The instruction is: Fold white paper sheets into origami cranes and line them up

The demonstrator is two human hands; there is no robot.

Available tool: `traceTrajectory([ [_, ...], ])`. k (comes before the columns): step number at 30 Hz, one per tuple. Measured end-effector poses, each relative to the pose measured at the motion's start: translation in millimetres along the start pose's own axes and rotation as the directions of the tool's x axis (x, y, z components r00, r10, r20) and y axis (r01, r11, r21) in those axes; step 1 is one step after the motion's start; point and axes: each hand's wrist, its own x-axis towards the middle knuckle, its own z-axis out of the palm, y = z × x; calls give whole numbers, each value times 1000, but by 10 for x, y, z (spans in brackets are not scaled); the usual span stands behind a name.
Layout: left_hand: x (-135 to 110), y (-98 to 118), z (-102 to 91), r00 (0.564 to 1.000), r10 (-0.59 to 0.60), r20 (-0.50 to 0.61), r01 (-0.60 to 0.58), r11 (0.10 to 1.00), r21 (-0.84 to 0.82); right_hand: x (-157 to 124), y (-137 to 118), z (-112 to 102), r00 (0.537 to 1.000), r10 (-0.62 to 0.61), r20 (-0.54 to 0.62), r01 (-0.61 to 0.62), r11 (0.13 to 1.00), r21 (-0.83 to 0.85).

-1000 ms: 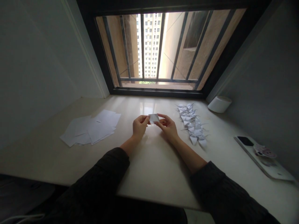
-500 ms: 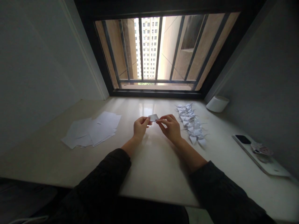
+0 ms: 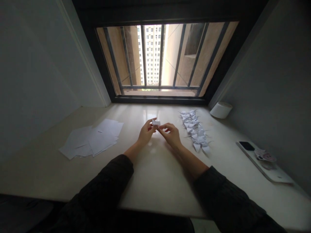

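A small folded piece of white paper [image 3: 155,122] is pinched between the fingertips of both my hands, just above the pale tabletop [image 3: 157,171]. My left hand [image 3: 146,133] grips its left side with thumb and fingers closed. My right hand [image 3: 171,135] pinches its right edge, the other fingers curled. Both forearms, in dark sleeves, reach in from the bottom of the view.
A loose pile of white paper sheets [image 3: 92,138] lies to the left. Several folded paper cranes [image 3: 195,133] lie in a row to the right. A white roll [image 3: 221,109] stands at the back right, a phone [image 3: 263,160] at the right edge. A barred window [image 3: 160,58] is ahead.
The paper looks smaller and more folded than before. Both hands have drawn closer together and the view has shifted slightly, so everything sits a little further left.
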Motion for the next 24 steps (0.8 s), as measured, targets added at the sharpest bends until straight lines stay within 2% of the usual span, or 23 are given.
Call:
traceTrajectory([
  [5, -22, 79, -83, 995, 20, 100, -22, 1000, 19, -51, 22, -39, 1000, 14, 8, -14, 999, 44],
  [12, -60, 154, -112, 992, 24, 121, -28, 999, 37, -45, 55, -116, 999, -40, 22, 38, 997, 69],
  [15, -54, 157, -117, 992, 11, 125, -16, 999, 41, -31, 55, -162, 997, -83, -8, 83, 997, -1],
  [18, -58, 167, -120, 993, -11, 119, 6, 999, 42, -31, 26, -203, 979, -205, -18, 200, 968, -150],
  [21, -71, 191, -112, 988, -43, 146, 41, 999, 17, -45, -14, -221, 944, -329, 25, 323, 905, -276],
  [24, -91, 208, -89, 978, -55, 199, 57, 998, -4, -64, -27, -217, 928, -368, 57, 367, 876, -313],
])
